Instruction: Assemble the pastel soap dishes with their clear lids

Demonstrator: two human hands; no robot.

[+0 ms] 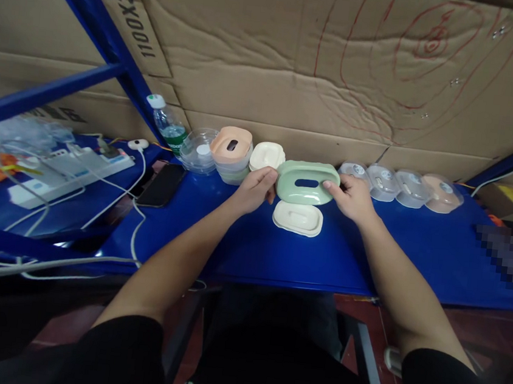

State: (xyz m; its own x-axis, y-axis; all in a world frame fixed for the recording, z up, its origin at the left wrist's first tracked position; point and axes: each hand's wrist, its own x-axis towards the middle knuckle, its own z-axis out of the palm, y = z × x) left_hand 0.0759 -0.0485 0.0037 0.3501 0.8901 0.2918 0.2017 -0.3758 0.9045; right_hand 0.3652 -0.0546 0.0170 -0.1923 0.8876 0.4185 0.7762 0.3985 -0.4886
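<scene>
A glossy green oval lid (291, 191) with a slot through its middle is held up over the blue table. My left hand (257, 189) grips its left end, and my right hand (352, 196) pinches the right end with the thumb on top. Just below the lid, a cream rounded lid-like piece (297, 219) with a raised middle lies on the table. Close behind my left hand sits a stack of cream square pieces (267, 155). To its left, a peach slotted lid (232, 145) tops a stack of containers.
Several clear lidded boxes (383, 184) stand in a row at the back right. On the left are round clear lids (200, 149), a water bottle (168, 125), a black phone (162, 185), and a power strip (72, 176) with white cables. Cardboard (262, 52) walls the back.
</scene>
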